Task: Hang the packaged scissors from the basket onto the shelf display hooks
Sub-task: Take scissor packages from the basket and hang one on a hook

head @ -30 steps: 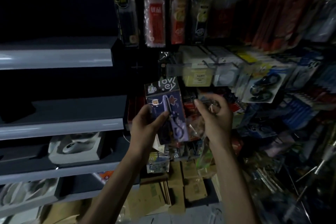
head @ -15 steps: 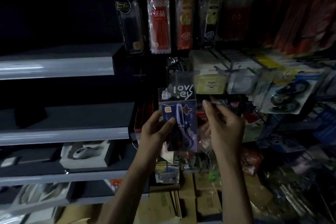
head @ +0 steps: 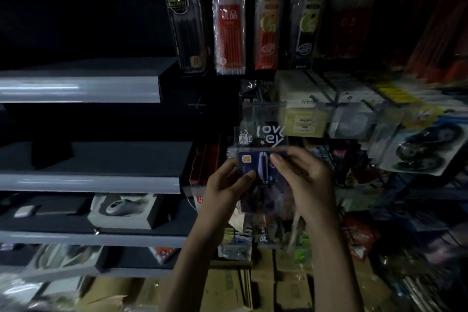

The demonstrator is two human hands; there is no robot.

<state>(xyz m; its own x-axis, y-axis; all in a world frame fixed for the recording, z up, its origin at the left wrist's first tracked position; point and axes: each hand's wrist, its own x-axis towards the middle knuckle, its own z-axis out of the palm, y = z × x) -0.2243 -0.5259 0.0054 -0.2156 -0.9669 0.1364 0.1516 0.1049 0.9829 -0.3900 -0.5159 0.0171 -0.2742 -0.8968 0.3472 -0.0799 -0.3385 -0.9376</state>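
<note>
Clear-plastic scissors package with a dark blue card and white lettering (head: 254, 162), held upright before the display, its top edge close under a transparent shelf-front rail (head: 298, 115). The left hand (head: 225, 185) grips the lower left edge, thumb across the face; the right hand (head: 306, 177) pinches the card's upper right edge. A red pack of pens (head: 229, 25) hangs above the rail; a blister pack of black rolls (head: 417, 152) crowds the right. To the left, a dark gap separates the package from the grey shelf ends (head: 88, 182). Cardboard boxes (head: 228, 289) lie below.
</note>
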